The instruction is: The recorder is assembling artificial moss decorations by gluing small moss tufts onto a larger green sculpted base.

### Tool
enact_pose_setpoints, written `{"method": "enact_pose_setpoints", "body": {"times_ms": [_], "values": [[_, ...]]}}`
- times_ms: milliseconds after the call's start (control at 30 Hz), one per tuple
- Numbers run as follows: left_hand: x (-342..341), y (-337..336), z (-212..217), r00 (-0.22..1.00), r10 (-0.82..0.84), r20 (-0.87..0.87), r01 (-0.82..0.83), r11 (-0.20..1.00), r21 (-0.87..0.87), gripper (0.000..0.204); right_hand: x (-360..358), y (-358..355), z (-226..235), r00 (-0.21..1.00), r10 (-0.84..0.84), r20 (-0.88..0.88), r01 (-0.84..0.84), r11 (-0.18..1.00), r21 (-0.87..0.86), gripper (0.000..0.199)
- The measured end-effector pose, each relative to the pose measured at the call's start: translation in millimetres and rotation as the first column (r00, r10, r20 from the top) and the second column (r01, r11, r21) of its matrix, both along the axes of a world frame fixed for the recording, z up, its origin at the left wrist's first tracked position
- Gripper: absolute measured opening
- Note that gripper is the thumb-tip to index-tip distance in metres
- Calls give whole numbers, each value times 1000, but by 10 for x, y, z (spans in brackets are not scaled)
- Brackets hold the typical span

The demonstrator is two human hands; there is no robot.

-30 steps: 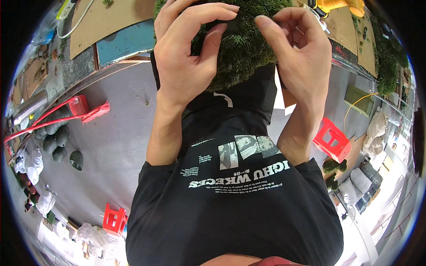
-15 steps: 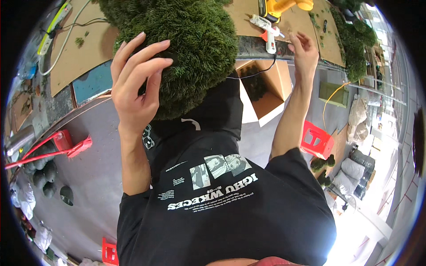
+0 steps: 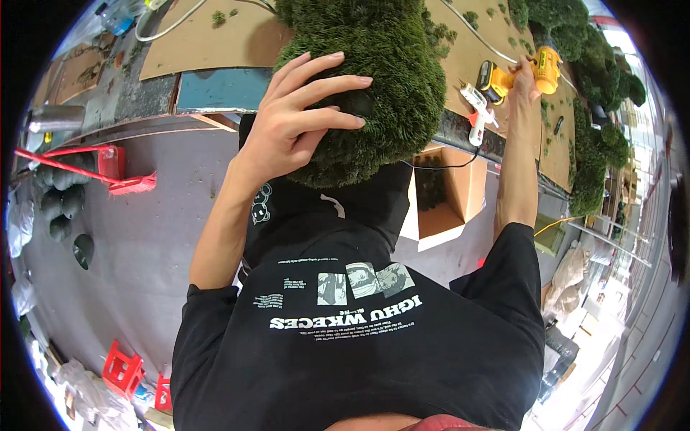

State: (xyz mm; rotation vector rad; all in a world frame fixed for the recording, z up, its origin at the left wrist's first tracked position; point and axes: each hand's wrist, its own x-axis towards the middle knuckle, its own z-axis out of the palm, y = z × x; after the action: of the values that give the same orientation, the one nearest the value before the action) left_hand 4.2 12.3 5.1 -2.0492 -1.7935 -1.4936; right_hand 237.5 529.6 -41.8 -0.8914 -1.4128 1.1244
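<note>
A large dense mass of green artificial foliage (image 3: pixel 402 93) stands at the table's front edge, close to my body. My left hand (image 3: pixel 298 118) lies against its left side, fingers spread and slightly bent, thumb partly hidden. Over on the right, my right hand (image 3: pixel 525 80) is closed round the handle of a yellow cordless power tool (image 3: pixel 548 70). The tool lies on its side, with its black and yellow battery (image 3: pixel 493 81) toward the foliage. Between them is a white hot glue gun (image 3: pixel 478 111) with an orange trigger, its black cord hanging off the edge.
An open cardboard box (image 3: pixel 449 223) with dark foliage inside stands below the table edge. Cardboard sheets (image 3: pixel 208 43) cover the tabletop. More green foliage (image 3: pixel 589 165) lines the right side. A red broom (image 3: pixel 133 183) and dustpan are at left, red stools (image 3: pixel 123 370) lower left.
My right hand has reached forward and taken hold of the yellow power tool. My left hand stays at the foliage. The whole view has shifted, so the table things appear lower and further right.
</note>
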Motion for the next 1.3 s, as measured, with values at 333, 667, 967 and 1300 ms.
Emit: {"method": "enact_pose_setpoints", "body": {"times_ms": [333, 667, 967, 1300], "values": [[-47, 15, -76, 1000, 2, -15, -1, 999, 52, 32, 420, -1312, 2019, 887, 342, 310, -399, 906, 143, 38], [-93, 43, -154, 1000, -17, -20, 18, 995, 97, 27, 924, -3443, 2622, 454, 195, 870, -344, 938, -30, 60], [-121, 51, -214, 999, -46, -2, 45, 989, 137, 28, -77, -4036, 2748, -92, 339, 936, -508, 792, -337, 24], [-111, 51, -78, 999, -45, -2, 45, 988, 150, 26, -116, -3903, 2623, -50, 444, 895, -549, 736, -396, 33]]}}
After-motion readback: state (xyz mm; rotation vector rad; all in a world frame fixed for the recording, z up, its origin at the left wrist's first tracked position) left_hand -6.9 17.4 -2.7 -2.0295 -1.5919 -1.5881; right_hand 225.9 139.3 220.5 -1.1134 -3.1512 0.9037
